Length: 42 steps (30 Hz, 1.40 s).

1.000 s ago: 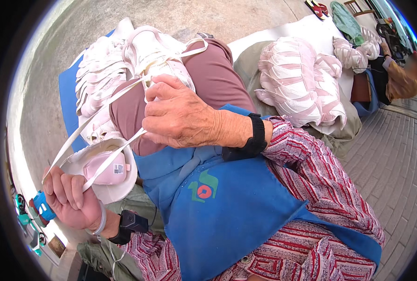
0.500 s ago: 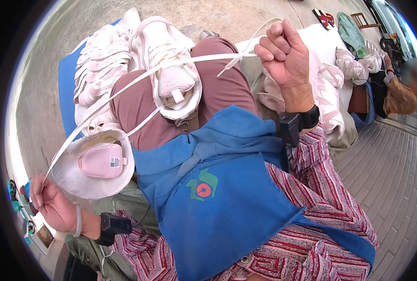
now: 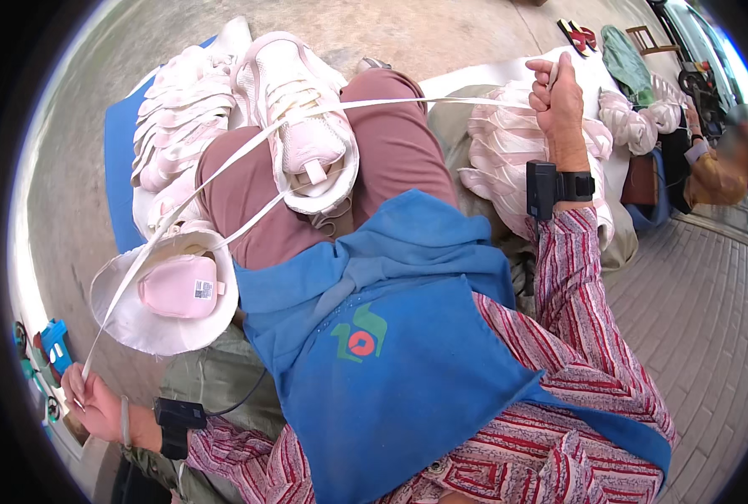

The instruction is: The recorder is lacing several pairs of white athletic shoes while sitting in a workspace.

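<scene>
A pale pink and white shoe upper (image 3: 294,92) stands between my knees, its tongue and open heel toward me. A flat white shoelace (image 3: 466,100) runs out of its front. My right hand (image 3: 559,97), closed, holds one end far out to the right. My left hand (image 3: 95,407), fingers pinched, grips another stretch of lace at the lower left. Both lengths look taut. Beside my left thigh lies a second upper (image 3: 160,336), heel opening facing up and a pink tongue with a small label inside. A thin lace joins the two uppers.
Overlapping uppers (image 3: 185,109) are piled at the left on a blue surface (image 3: 120,168). More uppers (image 3: 508,143) lie right of my knee on white cloth. A person (image 3: 718,176) sits at the far right near bundled uppers (image 3: 626,122). Red-and-black sandals (image 3: 577,38) lie beyond.
My right hand has moved outward to the right and slightly up, drawing the lace longer and its loose tail out of sight. My left hand has dropped lower, still gripping the lace.
</scene>
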{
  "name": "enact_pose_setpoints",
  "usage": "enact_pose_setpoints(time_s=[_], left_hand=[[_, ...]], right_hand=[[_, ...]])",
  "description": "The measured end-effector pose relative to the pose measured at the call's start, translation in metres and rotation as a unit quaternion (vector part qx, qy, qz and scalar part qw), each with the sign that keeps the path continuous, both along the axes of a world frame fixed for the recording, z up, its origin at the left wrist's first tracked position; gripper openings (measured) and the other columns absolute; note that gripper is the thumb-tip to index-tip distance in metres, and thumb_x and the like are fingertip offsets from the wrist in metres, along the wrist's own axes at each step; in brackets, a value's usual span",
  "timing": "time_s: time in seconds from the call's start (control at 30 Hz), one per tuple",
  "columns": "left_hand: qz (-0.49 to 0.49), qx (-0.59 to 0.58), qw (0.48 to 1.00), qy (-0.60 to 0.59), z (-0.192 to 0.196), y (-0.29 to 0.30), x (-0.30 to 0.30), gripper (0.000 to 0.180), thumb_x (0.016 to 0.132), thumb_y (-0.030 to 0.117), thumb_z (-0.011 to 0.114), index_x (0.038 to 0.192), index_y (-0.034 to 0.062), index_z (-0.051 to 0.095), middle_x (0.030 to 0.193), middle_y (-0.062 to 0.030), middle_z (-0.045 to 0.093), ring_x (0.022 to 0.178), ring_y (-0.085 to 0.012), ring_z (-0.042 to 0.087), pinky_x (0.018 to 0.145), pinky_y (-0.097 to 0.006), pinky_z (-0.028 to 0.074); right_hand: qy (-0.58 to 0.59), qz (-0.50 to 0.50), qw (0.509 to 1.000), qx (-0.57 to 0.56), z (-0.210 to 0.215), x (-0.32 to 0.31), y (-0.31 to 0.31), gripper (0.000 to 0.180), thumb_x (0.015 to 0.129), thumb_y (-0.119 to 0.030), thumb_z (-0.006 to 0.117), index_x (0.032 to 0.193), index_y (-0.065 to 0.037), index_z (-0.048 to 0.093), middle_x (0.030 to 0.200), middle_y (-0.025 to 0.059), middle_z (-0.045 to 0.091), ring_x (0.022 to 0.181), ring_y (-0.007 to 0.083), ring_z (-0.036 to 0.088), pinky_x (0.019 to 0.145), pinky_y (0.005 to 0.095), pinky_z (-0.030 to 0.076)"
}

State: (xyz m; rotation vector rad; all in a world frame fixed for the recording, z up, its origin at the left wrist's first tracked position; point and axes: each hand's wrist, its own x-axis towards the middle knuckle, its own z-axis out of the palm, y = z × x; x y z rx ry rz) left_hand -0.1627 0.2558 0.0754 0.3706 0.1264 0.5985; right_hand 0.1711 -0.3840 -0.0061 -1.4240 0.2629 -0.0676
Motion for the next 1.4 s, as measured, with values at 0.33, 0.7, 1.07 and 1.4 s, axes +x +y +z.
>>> enact_pose_setpoints(time_s=[0.33, 0.7, 1.07, 1.4], left_hand=[[-0.144, 0.493, 0.797, 0.319, -0.025, -0.233, 0.171, 0.016, 0.092, 0.015, 0.061, 0.097, 0.0000, 0.062, 0.074, 0.0036, 0.054, 0.056, -0.0015, 0.039, 0.049, -0.017, 0.032], [-0.036, 0.806, 0.552, 0.210, -0.074, -0.264, 0.229, 0.011, 0.083, 0.012, 0.065, 0.090, 0.0034, 0.063, 0.084, -0.0113, 0.062, 0.075, -0.0260, 0.061, 0.069, -0.033, 0.048], [0.026, 0.891, 0.414, 0.186, -0.076, -0.272, 0.233, 0.010, 0.082, 0.013, 0.062, 0.089, 0.0060, 0.062, 0.083, -0.0128, 0.061, 0.071, -0.0295, 0.061, 0.065, -0.037, 0.048], [-0.370, 0.488, 0.710, 0.349, -0.068, -0.245, 0.236, 0.022, 0.095, 0.028, 0.056, 0.095, 0.0058, 0.056, 0.067, 0.0069, 0.044, 0.045, 0.0019, 0.028, 0.034, -0.014, 0.019]], right_hand=[[-0.277, 0.258, 0.817, -0.435, 0.005, -0.043, 0.167, 0.018, 0.082, -0.021, 0.064, 0.089, -0.006, 0.070, 0.074, 0.0107, 0.063, 0.069, 0.0227, 0.062, 0.064, 0.0331, 0.049], [-0.341, 0.238, 0.766, -0.490, -0.001, -0.045, 0.193, 0.010, 0.080, -0.018, 0.063, 0.082, -0.010, 0.068, 0.078, 0.0077, 0.059, 0.072, 0.0274, 0.063, 0.063, 0.0362, 0.051], [-0.389, 0.237, 0.785, -0.420, -0.017, -0.036, 0.198, 0.009, 0.075, -0.010, 0.060, 0.081, -0.005, 0.063, 0.077, 0.0112, 0.059, 0.069, 0.0279, 0.061, 0.062, 0.0369, 0.050], [-0.257, 0.303, 0.859, -0.323, -0.008, -0.035, 0.194, 0.019, 0.071, -0.015, 0.056, 0.080, -0.002, 0.067, 0.079, 0.0198, 0.062, 0.075, 0.0336, 0.062, 0.072, 0.0402, 0.051]])
